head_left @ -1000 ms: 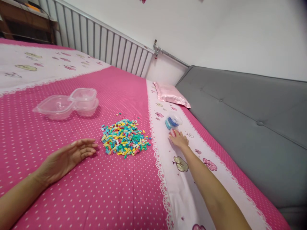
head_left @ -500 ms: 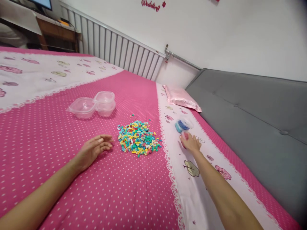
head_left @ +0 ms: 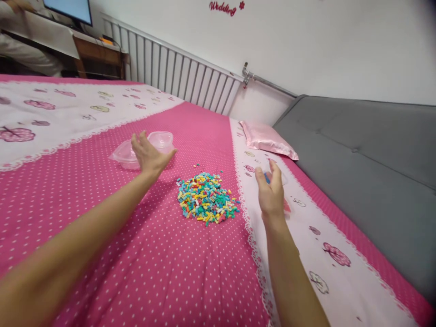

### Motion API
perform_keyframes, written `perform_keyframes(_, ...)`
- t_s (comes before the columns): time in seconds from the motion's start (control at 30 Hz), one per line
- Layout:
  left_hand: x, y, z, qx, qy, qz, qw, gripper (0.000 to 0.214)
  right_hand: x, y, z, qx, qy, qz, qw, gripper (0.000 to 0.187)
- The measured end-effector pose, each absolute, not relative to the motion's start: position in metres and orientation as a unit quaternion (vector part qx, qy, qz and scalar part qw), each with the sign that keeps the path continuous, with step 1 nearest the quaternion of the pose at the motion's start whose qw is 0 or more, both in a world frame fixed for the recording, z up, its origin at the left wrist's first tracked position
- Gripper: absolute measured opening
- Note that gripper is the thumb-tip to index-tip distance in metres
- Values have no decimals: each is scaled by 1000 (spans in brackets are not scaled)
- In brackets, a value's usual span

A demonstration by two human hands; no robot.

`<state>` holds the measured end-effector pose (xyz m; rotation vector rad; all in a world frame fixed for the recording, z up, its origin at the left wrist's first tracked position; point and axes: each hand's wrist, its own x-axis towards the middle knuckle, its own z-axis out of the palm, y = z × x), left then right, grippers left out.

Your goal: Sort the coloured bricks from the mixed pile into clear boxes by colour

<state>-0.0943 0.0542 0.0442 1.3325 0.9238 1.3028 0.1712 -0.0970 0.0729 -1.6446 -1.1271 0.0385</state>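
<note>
A heap of small multicoloured pieces [head_left: 207, 198] lies on the pink dotted bedspread [head_left: 102, 218] between my hands. My left hand [head_left: 149, 154] is lifted off the bed with its fingers spread, just in front of two clear plastic tubs [head_left: 162, 140] that touch each other. My right hand [head_left: 270, 193] is raised over the white flowered strip, fingers stretched upward and holding nothing. It hides most of a small clear tub with blue contents [head_left: 267, 177]. A bit of something red [head_left: 287, 207] shows under that hand.
A pink satin pillow [head_left: 267, 141] lies beyond my right hand. A grey padded sofa back [head_left: 361, 154] runs along the right. A white radiator [head_left: 184, 77] lines the far wall, with a wooden table [head_left: 98, 56] and a screen [head_left: 70, 8] at the back left.
My left hand rose off the bedspread and went forward to the clear tubs. My right hand lifted off the bed and now stands upright in front of the blue tub.
</note>
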Motion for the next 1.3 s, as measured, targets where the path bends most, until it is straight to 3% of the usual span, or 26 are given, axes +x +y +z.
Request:
perform_keyframes(0.07, -86, 75, 45, 574, 528, 551, 295, 63, 147, -100, 79, -636, -483, 30, 601, 64)
perform_keyframes(0.13, -78, 92, 43, 535, 639, 537, 130, 88, 132, -104, 79, -591, -479, 30, 648, 62)
perform_keyframes(0.2, -73, 105, 38, 522, 682, 509, 61, 95, 126, -107, 76, -573, -468, 29, 672, 60)
perform_keyframes(0.27, -72, 113, 33, 523, 690, 498, 41, 83, 128, -109, 70, -570, -459, 40, 680, 58)
perform_keyframes(0.4, -79, 125, 23, 542, 640, 541, 70, 53, 144, -111, 62, -564, -437, 98, 694, 56)
perform_keyframes(0.53, -84, 127, 32, 607, 428, 644, 180, 38, 158, -111, 63, -563, -415, 117, 705, 56)
perform_keyframes(0.63, -78, 99, 63, 617, 393, 671, 122, 42, 164, -113, 66, -570, -398, 123, 708, 58)
perform_keyframes(0.7, -71, 64, 88, 680, 378, 620, 102, 45, 167, -116, 68, -569, -399, 133, 707, 61)
perform_keyframes(0.83, -62, -12, 111, 810, 247, 496, 191, 48, 171, -128, 74, -523, -500, 184, 665, 65)
perform_keyframes(1.13, -65, -43, 39, 867, 148, 362, 307, 53, 156, -128, 77, -472, -786, 210, 339, 74)
perform_keyframes(1.3, -55, -41, 19, 777, 174, 444, 412, 83, 147, -113, 62, -490, -761, 225, 361, 87)
